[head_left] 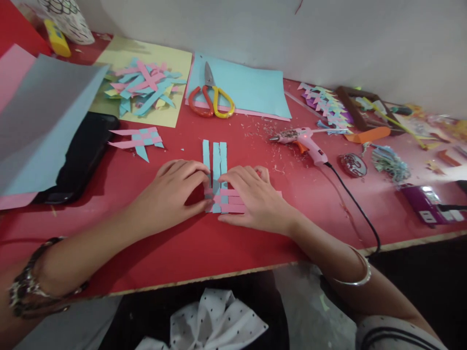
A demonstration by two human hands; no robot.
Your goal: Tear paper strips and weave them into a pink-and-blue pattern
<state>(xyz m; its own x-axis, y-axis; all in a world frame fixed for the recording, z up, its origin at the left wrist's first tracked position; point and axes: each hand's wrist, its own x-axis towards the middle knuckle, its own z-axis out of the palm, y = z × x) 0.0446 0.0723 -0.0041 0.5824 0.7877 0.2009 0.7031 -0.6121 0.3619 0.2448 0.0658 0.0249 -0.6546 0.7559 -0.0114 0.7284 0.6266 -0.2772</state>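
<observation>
On the red table, three upright light-blue paper strips (216,158) are interlaced with several crosswise pink paper strips (233,200). My left hand (182,187) rests at the left edge of this weave. Its index fingertip and thumb tip touch the strips, with a gap between them. From the right, my right hand (259,199) lies over the pink strips and partly covers them. Its index finger reaches the right blue strip, while the thumb is spread apart below. The right ends of the pink strips are mostly hidden under that hand.
Scissors (211,95) lie on blue sheets (251,85) at the back. Cut strips (146,85) are heaped on yellow paper (175,58). A small woven piece (142,138) lies left. A corded pink glue gun (304,141) lies right, near a purple box (430,204).
</observation>
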